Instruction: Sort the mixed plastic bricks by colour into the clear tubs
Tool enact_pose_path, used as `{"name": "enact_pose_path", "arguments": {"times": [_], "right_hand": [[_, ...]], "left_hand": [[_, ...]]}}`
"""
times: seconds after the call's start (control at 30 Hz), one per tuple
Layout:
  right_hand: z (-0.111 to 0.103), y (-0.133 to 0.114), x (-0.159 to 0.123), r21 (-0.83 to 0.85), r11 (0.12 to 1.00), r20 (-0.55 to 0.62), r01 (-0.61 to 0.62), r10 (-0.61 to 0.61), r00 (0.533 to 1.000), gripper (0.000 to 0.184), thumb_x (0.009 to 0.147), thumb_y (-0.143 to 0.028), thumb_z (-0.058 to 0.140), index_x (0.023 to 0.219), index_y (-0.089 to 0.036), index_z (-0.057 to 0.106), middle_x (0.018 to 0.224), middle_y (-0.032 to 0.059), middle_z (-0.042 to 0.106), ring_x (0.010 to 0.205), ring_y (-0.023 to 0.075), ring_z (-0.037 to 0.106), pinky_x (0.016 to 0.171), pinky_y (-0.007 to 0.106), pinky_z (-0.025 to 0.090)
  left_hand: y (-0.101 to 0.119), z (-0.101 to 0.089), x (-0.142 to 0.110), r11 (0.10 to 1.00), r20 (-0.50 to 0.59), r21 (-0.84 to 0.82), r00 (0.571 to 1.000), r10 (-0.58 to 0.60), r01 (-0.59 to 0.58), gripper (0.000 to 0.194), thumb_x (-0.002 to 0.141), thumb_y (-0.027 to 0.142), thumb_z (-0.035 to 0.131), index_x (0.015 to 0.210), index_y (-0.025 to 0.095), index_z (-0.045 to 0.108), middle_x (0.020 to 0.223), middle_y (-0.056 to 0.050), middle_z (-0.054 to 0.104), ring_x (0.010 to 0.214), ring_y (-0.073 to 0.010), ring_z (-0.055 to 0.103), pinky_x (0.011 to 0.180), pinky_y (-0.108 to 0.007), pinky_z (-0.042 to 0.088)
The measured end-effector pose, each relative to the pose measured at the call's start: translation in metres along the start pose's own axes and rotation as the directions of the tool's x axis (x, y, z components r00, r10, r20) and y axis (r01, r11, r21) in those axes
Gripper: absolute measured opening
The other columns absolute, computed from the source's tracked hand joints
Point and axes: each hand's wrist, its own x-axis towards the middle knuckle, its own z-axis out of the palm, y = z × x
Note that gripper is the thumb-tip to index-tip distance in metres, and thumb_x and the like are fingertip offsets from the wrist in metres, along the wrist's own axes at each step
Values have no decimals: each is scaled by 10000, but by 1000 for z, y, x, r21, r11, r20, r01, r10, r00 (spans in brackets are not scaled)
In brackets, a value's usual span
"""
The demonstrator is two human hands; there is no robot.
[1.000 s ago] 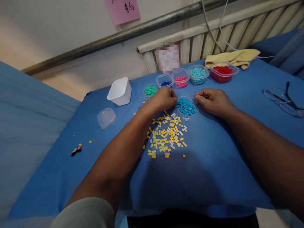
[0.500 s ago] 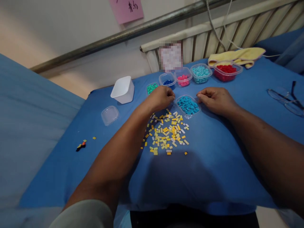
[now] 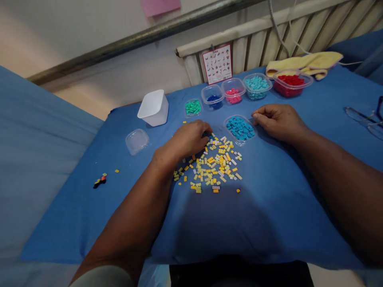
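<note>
My left hand [image 3: 193, 137] is over the upper left of a loose pile of small yellow and white toy bricks [image 3: 221, 161]. Its fingers are curled together and pointing down; a few blue bricks [image 3: 211, 136] show by the fingertips, and what lies between them is hidden. A clear plastic container [image 3: 240, 129] full of blue bricks stands just above the pile. At its right rim, my right hand [image 3: 277, 121] has thumb and fingers closed in a pinch on the edge.
Behind stand containers of green bricks [image 3: 193, 107], dark blue bricks [image 3: 214, 100], pink bricks [image 3: 233, 95], light blue bricks [image 3: 257, 84] and red bricks [image 3: 290, 83]. A white tub [image 3: 154, 107], lid [image 3: 137, 141] and black-and-orange piece [image 3: 99, 182] lie left; eyeglasses [image 3: 369, 121] right.
My left hand has moved from beside the blue-brick container down and left onto the pile. My right hand stays at the container's rim. The view has shifted slightly.
</note>
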Motion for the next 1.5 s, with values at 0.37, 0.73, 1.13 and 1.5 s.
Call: {"name": "enact_pose_path", "arguments": {"times": [0.37, 0.73, 1.13, 1.5], "right_hand": [[2, 4, 1, -12, 1000, -8, 26, -26, 1000, 226, 958, -417, 680, 953, -263, 846, 886, 56, 858, 795, 277, 768, 775, 420, 589], [1, 0, -2, -51, 999, -10, 4, -5, 1000, 191, 987, -339, 675, 937, -253, 838, 921, 52, 857, 851, 268, 776, 802, 398, 553], [2, -1, -2, -49, 999, -10, -13, 13, 1000, 196, 972, -372, 675, 955, -262, 837, 909, 51, 855, 846, 282, 779, 820, 429, 589], [5, 5, 1, -28, 1000, -4, -8, 8, 1000, 194, 976, -366, 683, 963, -254, 841, 921, 45, 859, 848, 269, 789, 796, 406, 581]], "left_hand": [[-1, -7, -3, 999, 24, 35, 1000, 11, -12, 359, 1012, 202, 644, 1339, 156, 783, 1323, -114, 759, 1189, -301, 715, 1029, -386, 554], [7, -1, 1, 992, 50, 72, 993, 103, -106, 299, 1025, 179, 629, 1277, 167, 789, 1257, -116, 717, 1138, -307, 704, 971, -394, 547], [0, 1, 2, 986, 65, -26, 984, 164, -163, 265, 1021, 100, 573, 1168, 166, 784, 1191, -112, 717, 1085, -265, 698, 944, -369, 523], [0, 5, 2, 972, 23, -57, 973, 230, -228, 358, 1019, 76, 564, 1271, 178, 796, 1284, -103, 735, 1180, -269, 705, 1019, -376, 535]]}}
